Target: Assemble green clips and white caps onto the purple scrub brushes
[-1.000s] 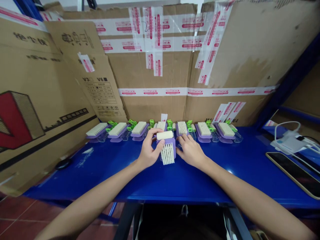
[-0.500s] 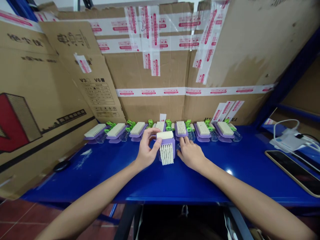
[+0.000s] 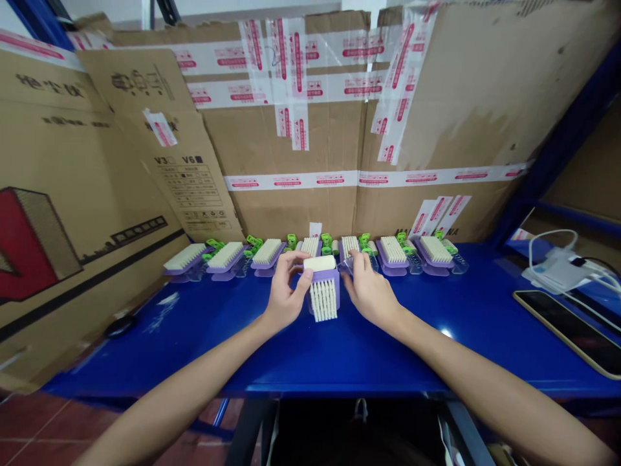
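Note:
My left hand (image 3: 284, 294) is closed round a purple brush (image 3: 323, 290) with cream bristles facing me and a cream bar on top, held just above the blue table (image 3: 339, 343). My right hand (image 3: 369, 291) reaches past it, fingers pinched on a clear plastic piece beside the brush in the row behind. That row of purple brushes (image 3: 392, 251) with green clips (image 3: 327, 241) lines the table's back edge.
Taped cardboard sheets (image 3: 310, 129) wall off the back and left. A phone (image 3: 570, 330) and a white charger with cables (image 3: 557, 268) lie at the right. A dark small object (image 3: 118, 323) sits on the table's left part.
My right hand has slid forward from flat on the table to the row of brushes and closed its fingers there. The left hand keeps its hold on the brush.

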Demonstrator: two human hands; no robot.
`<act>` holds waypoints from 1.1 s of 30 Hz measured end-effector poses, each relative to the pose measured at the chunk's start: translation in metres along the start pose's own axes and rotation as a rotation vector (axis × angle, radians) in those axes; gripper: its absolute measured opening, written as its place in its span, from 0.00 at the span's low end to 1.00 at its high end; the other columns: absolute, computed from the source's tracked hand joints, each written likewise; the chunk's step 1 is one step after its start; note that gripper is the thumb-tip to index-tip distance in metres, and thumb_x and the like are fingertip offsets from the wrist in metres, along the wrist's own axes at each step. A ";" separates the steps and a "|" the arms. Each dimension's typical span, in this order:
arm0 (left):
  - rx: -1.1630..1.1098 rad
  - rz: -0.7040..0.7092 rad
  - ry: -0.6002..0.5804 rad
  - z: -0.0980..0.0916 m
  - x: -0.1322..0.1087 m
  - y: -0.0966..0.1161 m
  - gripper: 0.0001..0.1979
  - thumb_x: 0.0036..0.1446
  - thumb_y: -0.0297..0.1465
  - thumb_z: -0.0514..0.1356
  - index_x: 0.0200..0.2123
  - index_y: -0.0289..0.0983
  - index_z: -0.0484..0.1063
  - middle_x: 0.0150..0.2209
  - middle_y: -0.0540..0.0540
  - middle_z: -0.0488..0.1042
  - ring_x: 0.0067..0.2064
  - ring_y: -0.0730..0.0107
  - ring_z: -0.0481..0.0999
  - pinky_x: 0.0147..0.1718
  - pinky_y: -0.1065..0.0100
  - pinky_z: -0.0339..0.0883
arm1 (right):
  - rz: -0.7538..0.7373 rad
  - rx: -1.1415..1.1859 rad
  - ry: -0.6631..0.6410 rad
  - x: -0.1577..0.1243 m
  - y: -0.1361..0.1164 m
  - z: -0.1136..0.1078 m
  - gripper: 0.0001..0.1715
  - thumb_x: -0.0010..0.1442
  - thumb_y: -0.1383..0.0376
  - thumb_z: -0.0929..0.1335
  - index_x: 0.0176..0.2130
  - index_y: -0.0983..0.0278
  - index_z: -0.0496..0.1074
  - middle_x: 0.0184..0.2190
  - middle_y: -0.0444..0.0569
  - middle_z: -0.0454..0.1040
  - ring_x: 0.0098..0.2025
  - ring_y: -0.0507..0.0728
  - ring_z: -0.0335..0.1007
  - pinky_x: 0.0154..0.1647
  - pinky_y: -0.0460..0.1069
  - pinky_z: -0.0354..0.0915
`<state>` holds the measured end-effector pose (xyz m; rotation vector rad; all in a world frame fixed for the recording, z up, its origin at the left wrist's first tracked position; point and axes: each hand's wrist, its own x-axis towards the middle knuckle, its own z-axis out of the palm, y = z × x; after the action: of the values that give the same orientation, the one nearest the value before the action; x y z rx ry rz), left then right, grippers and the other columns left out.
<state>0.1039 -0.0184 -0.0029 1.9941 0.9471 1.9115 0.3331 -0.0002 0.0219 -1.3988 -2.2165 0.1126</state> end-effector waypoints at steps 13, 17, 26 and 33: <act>-0.041 -0.033 -0.009 0.000 0.001 0.008 0.14 0.80 0.44 0.64 0.58 0.42 0.74 0.48 0.45 0.80 0.46 0.64 0.83 0.46 0.62 0.78 | -0.191 0.496 0.347 -0.004 0.009 0.007 0.31 0.77 0.56 0.67 0.72 0.60 0.57 0.59 0.58 0.78 0.38 0.59 0.79 0.40 0.58 0.78; -0.053 -0.044 -0.012 0.000 0.001 0.007 0.14 0.80 0.44 0.65 0.58 0.42 0.73 0.47 0.45 0.81 0.45 0.64 0.83 0.46 0.62 0.78 | -0.241 0.539 0.396 -0.006 0.007 0.007 0.32 0.78 0.56 0.68 0.73 0.58 0.56 0.61 0.59 0.77 0.47 0.63 0.83 0.46 0.60 0.80; -0.056 -0.042 0.004 0.000 0.004 0.010 0.13 0.79 0.44 0.66 0.55 0.42 0.76 0.45 0.47 0.80 0.43 0.66 0.83 0.45 0.64 0.78 | -0.265 0.567 0.417 -0.008 0.011 0.014 0.33 0.80 0.55 0.69 0.75 0.57 0.56 0.63 0.61 0.78 0.52 0.66 0.85 0.52 0.64 0.83; -0.036 -0.066 0.013 0.000 0.007 0.014 0.17 0.78 0.48 0.66 0.54 0.42 0.77 0.43 0.46 0.81 0.42 0.65 0.83 0.44 0.64 0.79 | -0.342 0.557 0.451 -0.009 0.009 0.013 0.31 0.81 0.54 0.69 0.75 0.54 0.58 0.63 0.60 0.79 0.54 0.67 0.85 0.51 0.64 0.85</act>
<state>0.1073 -0.0251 0.0113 1.9082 0.9624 1.8955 0.3380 -0.0014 0.0044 -0.6563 -1.8169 0.2451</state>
